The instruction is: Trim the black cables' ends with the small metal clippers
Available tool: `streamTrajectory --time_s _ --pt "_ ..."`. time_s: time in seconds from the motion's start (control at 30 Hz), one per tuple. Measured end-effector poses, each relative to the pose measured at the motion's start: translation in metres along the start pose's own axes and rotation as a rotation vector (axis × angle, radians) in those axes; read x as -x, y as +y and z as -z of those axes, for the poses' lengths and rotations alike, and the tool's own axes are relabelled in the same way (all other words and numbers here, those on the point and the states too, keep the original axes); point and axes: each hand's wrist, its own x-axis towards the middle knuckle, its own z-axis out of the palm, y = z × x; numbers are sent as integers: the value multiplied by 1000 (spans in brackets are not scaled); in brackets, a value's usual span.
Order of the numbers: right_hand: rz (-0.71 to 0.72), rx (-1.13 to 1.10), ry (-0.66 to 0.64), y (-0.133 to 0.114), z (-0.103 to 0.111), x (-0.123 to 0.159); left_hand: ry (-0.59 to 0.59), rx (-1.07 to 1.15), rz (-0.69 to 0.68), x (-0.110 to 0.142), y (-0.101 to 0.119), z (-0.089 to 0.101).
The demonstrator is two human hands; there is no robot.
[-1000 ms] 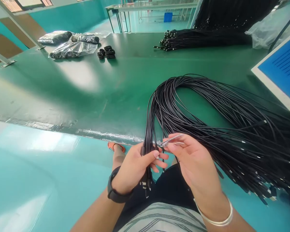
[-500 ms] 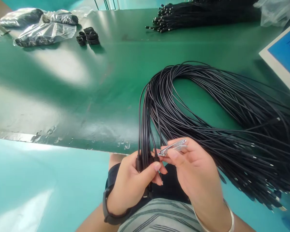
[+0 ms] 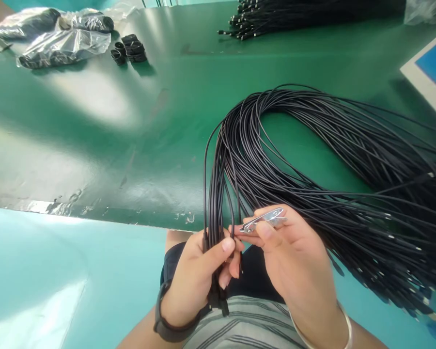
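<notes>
My left hand (image 3: 203, 271) is closed round the ends of several black cables (image 3: 215, 194), with their dark connectors hanging below the palm. The thumb presses on the front of the bunch. In my right hand (image 3: 294, 261) is a silver nail clipper (image 3: 264, 220), pinched between thumb and fingers, its jaw end pointing left towards the held cables. The fingertips of both hands are close together beside one cable. From the left hand the cables run up onto the green table (image 3: 160, 145) and curve over to the right in a thick bundle.
A second pile of black cables (image 3: 312, 17) lies at the back. Clear plastic bags (image 3: 65, 46) with dark contents and small black coils (image 3: 133, 48) are at the back left. A blue-and-white panel (image 3: 430, 72) stands at the right. The table's front edge (image 3: 94, 218) runs before me.
The held connectors now hang lower and show more below my left hand. My right hand with the nail clipper has shifted slightly, and the view has tilted a little.
</notes>
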Motion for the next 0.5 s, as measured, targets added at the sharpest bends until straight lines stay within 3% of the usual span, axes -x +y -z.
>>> streamTrajectory --time_s 0.13,0.27,0.5 --pt "-57 -13 -35 -1 0 0 -120 304 96 -1 -6 2" --pt "-87 -8 -57 -2 1 2 -178 360 179 -2 -7 6" --pt "-62 19 -8 6 1 3 33 7 72 -2 -2 -3"
